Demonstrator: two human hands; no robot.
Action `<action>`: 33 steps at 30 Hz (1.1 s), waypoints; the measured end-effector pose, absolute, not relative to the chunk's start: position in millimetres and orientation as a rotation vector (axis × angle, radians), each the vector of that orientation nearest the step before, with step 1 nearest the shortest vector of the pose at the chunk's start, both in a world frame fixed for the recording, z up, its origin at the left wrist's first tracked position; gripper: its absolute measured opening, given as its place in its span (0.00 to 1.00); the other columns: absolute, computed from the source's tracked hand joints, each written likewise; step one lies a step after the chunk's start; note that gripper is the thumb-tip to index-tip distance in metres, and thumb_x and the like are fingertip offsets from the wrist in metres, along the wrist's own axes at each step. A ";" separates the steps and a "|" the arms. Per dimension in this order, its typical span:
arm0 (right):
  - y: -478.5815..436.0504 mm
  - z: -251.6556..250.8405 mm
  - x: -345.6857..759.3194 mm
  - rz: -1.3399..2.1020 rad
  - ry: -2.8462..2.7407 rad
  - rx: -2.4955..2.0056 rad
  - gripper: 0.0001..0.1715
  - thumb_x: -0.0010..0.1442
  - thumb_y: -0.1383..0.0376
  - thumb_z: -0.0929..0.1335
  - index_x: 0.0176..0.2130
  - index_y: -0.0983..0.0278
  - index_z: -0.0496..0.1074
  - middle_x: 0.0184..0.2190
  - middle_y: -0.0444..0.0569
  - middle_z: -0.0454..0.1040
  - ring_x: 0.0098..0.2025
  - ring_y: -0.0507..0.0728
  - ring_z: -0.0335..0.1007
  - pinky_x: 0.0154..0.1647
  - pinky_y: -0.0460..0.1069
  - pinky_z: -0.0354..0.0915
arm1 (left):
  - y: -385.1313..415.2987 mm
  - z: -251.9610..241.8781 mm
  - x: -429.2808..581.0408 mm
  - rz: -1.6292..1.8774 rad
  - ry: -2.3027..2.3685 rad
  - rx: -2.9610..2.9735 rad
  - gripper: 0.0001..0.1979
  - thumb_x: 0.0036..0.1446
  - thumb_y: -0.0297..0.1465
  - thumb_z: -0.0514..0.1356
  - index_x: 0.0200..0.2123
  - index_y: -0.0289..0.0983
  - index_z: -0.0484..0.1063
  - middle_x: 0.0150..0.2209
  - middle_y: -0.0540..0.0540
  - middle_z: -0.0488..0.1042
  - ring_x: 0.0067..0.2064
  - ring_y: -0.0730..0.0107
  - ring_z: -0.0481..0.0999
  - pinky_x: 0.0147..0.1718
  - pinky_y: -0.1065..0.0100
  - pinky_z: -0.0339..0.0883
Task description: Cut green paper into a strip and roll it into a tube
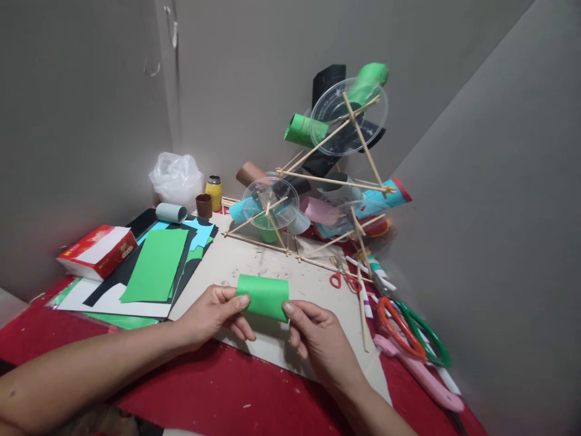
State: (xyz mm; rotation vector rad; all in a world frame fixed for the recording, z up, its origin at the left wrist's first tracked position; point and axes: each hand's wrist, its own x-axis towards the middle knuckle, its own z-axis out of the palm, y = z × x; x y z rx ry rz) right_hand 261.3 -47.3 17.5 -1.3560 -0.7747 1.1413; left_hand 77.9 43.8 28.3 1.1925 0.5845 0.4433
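Observation:
A green paper tube (264,297) is held level between my two hands, above the near part of a pale board (213,278). My left hand (220,310) pinches its left end, thumb on the near face, with the lower fingers loosely apart below. At the right end my right hand (315,330) grips the tube between thumb and fingers. Beyond my hands stand models with wooden-stick frames (336,178), clear plastic discs (279,203) and coloured paper tubes, one of them a green tube (306,130).
Left lie green paper sheets (157,266), a red tissue box (97,251) and a grey tube (171,212). Behind are a plastic bag (176,178), a brown tube (204,206) and a yellow bottle (213,192). Small red scissors (345,280), larger scissors (402,327) and a pink-handled tool (426,378) lie right.

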 end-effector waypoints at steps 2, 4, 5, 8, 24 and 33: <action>-48.0 17.6 261.6 1.137 -0.788 -1.361 0.22 0.50 0.50 0.74 0.31 0.67 0.75 0.10 0.39 0.66 0.10 0.44 0.52 0.12 0.40 0.47 | 43.7 27.1 77.8 0.440 0.582 1.187 0.22 0.53 0.48 0.62 0.33 0.32 0.71 0.22 0.41 0.78 0.24 0.67 0.78 0.25 0.73 0.70; -48.2 18.4 261.2 1.121 -0.800 -1.363 0.21 0.50 0.50 0.74 0.30 0.67 0.75 0.10 0.39 0.66 0.10 0.44 0.52 0.12 0.39 0.48 | 43.5 26.4 77.6 0.435 0.580 1.181 0.22 0.53 0.48 0.62 0.34 0.32 0.72 0.22 0.41 0.78 0.24 0.67 0.78 0.25 0.73 0.70; -48.1 19.0 260.7 1.116 -0.804 -1.361 0.21 0.51 0.50 0.74 0.30 0.67 0.75 0.10 0.39 0.66 0.10 0.44 0.52 0.12 0.39 0.48 | 43.2 26.6 77.4 0.433 0.579 1.183 0.22 0.53 0.48 0.61 0.34 0.32 0.72 0.22 0.42 0.78 0.24 0.67 0.78 0.25 0.73 0.70; -48.0 21.2 258.8 1.123 -0.810 -1.339 0.21 0.52 0.50 0.73 0.30 0.66 0.74 0.11 0.40 0.68 0.10 0.44 0.54 0.12 0.39 0.50 | 41.7 29.7 76.1 0.457 0.579 1.241 0.22 0.54 0.49 0.61 0.33 0.32 0.73 0.22 0.42 0.78 0.24 0.68 0.78 0.25 0.73 0.69; -53.5 15.4 255.1 1.275 -0.876 -1.163 0.13 0.54 0.57 0.74 0.29 0.66 0.77 0.21 0.48 0.77 0.16 0.48 0.67 0.19 0.42 0.62 | 30.8 27.0 67.9 0.774 0.442 1.853 0.20 0.64 0.37 0.52 0.27 0.30 0.75 0.25 0.44 0.75 0.27 0.72 0.72 0.26 0.74 0.63; -51.5 -4.1 280.3 1.201 -1.162 -1.156 0.16 0.54 0.55 0.73 0.27 0.65 0.80 0.21 0.50 0.77 0.22 0.53 0.67 0.25 0.46 0.63 | 39.1 17.4 64.8 1.183 -0.033 2.530 0.13 0.63 0.27 0.48 0.29 0.34 0.68 0.22 0.45 0.70 0.25 0.68 0.69 0.24 0.67 0.58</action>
